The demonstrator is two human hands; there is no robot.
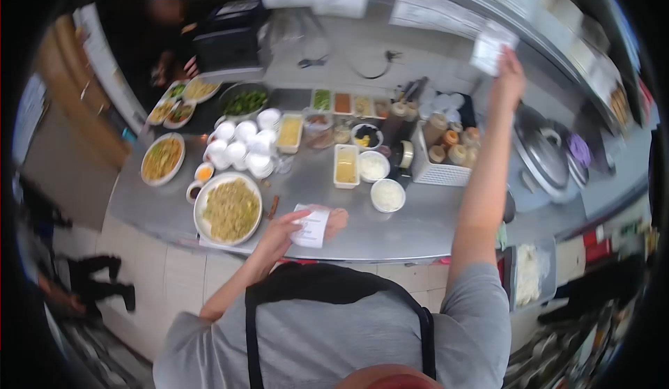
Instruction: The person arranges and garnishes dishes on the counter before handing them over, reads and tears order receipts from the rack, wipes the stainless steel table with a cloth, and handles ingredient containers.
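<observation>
My left hand (279, 234) is closed on a white printed paper slip (311, 229) over the front edge of the steel counter (306, 180). A tan-pink shape (338, 223) pokes out behind that slip; I cannot make out what it is. Raised high at the right, my right hand (511, 81) pinches another white paper slip (493, 46) close to the shelf rail. Left of my left hand stands a large white bowl of noodles (228, 209). A brown stick-like piece (273, 206) lies between bowl and slip.
Several white lidded cups (240, 145) are bunched behind the bowl. An oval plate of food (163, 159) sits at the left. A white basket of sauce bottles (440, 169) stands right of two white bowls (387, 196). Printed sheets (435, 12) hang above. Another person (171, 47) is at the back left.
</observation>
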